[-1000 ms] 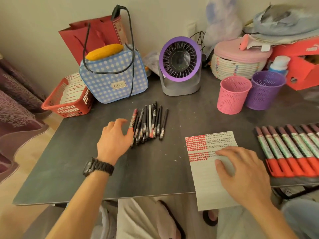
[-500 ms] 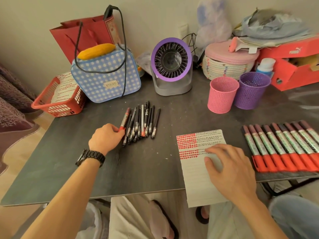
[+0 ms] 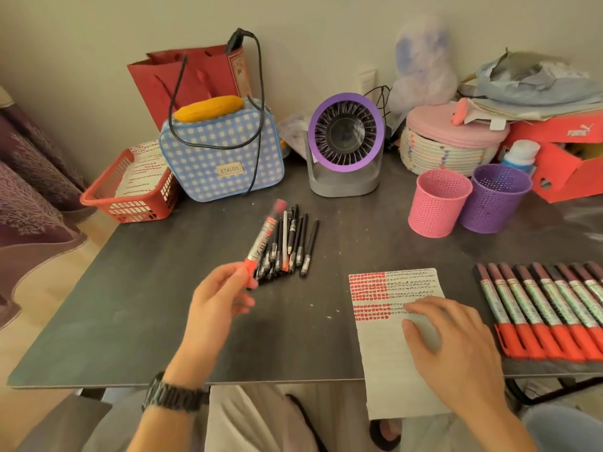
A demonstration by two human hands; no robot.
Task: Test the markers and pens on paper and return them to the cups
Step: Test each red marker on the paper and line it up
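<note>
Dark grey table (image 3: 163, 305): the left hand (image 3: 215, 305) pinches a red marker (image 3: 266, 234) by its lower end, slanting toward 1 o'clock beside the black pens (image 3: 298, 246). The right hand (image 3: 456, 347) rests flat with loose fingers on the paper (image 3: 385, 353). A pink cup (image 3: 437, 203) and a purple cup (image 3: 496, 197) stand at 1 o'clock from the paper.

On the table (image 3: 146, 314): pen pile (image 3: 293, 246) near centre, fan (image 3: 344, 148) behind at 12, bag (image 3: 222, 154) at 11, basket (image 3: 130, 194) at 10, cups (image 3: 439, 203) paired at 2, marker row (image 3: 541, 308) at 3, paper (image 3: 381, 347) at 5, overhanging the near edge.
</note>
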